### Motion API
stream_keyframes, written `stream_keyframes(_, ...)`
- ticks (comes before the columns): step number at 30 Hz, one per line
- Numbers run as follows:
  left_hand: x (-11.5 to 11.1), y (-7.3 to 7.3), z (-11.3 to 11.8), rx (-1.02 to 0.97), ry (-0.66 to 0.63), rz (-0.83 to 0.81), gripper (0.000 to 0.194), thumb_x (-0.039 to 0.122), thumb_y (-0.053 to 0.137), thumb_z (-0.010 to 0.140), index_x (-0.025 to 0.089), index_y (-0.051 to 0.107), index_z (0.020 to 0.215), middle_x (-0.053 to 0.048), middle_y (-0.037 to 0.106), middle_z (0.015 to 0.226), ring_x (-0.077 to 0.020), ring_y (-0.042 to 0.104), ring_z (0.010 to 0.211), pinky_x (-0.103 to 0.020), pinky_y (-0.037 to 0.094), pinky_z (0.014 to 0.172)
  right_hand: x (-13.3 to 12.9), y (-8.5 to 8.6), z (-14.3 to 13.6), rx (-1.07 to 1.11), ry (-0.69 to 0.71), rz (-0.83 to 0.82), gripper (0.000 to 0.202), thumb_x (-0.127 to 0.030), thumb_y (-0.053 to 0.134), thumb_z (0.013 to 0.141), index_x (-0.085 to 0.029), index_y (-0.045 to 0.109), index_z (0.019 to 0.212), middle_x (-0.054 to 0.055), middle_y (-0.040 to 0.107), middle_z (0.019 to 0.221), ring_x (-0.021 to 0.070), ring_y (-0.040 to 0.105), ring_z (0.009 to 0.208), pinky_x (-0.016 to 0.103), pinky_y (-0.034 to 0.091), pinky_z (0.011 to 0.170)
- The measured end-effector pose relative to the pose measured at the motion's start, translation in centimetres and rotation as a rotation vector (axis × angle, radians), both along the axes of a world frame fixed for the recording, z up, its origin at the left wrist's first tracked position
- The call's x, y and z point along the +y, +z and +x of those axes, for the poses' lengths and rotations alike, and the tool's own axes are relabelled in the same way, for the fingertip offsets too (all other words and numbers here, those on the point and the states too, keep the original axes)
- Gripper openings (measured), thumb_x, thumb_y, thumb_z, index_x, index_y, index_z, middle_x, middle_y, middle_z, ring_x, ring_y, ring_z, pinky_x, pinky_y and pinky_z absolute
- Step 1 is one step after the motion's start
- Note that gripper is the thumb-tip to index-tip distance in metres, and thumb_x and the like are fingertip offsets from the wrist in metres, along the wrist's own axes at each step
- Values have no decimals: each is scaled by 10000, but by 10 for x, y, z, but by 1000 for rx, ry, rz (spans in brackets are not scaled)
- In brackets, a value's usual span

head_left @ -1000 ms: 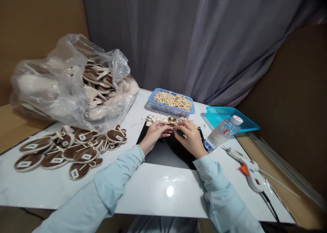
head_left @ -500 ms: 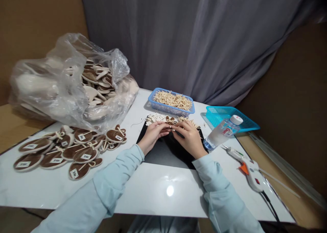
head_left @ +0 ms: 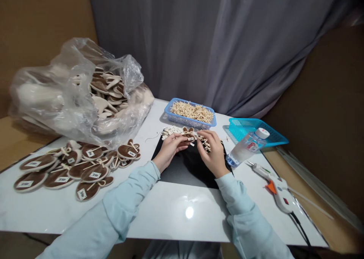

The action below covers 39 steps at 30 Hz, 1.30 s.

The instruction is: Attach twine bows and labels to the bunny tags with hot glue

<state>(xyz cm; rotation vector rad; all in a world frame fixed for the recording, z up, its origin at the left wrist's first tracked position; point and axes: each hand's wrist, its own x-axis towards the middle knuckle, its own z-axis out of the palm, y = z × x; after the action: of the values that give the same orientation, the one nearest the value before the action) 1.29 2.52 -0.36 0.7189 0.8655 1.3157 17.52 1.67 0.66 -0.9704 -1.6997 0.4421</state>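
Note:
My left hand [head_left: 171,150] grips a small brown bunny-shaped felt piece [head_left: 188,132] with a cream bow and a white label, held above the black mat [head_left: 182,172]. Just right of the piece is my right hand [head_left: 212,151], its thumb and fingers apart with nothing visible between them. Behind the hands lie white labels [head_left: 170,131] and a few loose cream bows [head_left: 206,145] on the mat.
Finished-looking brown pieces [head_left: 95,172] lie at left before a clear plastic bag [head_left: 65,96]. A blue basket [head_left: 190,119] of bows stands behind; at right are a turquoise basket [head_left: 239,126], a bottle [head_left: 247,147] and a glue gun [head_left: 280,192].
My right hand has come off the brown piece and opened slightly to the right. The piece, still in my left hand, now shows its bow and label more fully.

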Motion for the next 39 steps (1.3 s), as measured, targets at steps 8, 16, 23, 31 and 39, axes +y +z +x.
stream_keyframes(8, 0, -2, 3, -11, -20, 35, 262, 124, 786, 675, 155, 614, 870, -24, 754, 808, -117, 700, 713, -212, 534, 691, 11, -19, -12, 377, 109, -452, 296, -452, 647, 788, -187, 691, 912, 35, 676, 826, 162, 646, 722, 286, 561, 626)
stream_keyframes(16, -2, -5, 3, -76, -77, 43, 211, 115, 797, 685, 151, 637, 818, -14, 747, 833, -99, 698, 781, -201, 538, 800, 5, -19, -16, 502, 128, -509, 277, -436, 760, 690, -190, 729, 813, 18, 685, 789, 150, 620, 701, 246, 515, 594)
stream_keyframes(23, -5, -8, 3, -87, -64, 83, 234, 120, 809, 677, 157, 650, 845, -20, 741, 881, -105, 699, 825, -186, 544, 796, 6, -20, -15, 539, 144, -501, 269, -422, 782, 677, -194, 739, 813, 13, 681, 766, 147, 601, 660, 238, 469, 541)
stream_keyframes(31, -15, 1, 4, -6, -8, 114, 178, 197, 792, 713, 172, 643, 809, -46, 741, 955, -133, 703, 875, -201, 548, 792, 3, -16, -17, 609, 172, -473, 340, -496, 712, 739, -207, 733, 915, 53, 701, 853, 178, 625, 665, 278, 492, 531)
stream_keyframes(39, -77, 48, -46, 264, 240, 172, 349, 308, 848, 621, 163, 637, 858, -37, 732, 809, -165, 699, 745, -214, 526, 597, 17, -27, -3, 726, 18, -444, 405, -597, 689, 696, -202, 661, 780, 18, 661, 712, 150, 548, 543, 260, 416, 455)
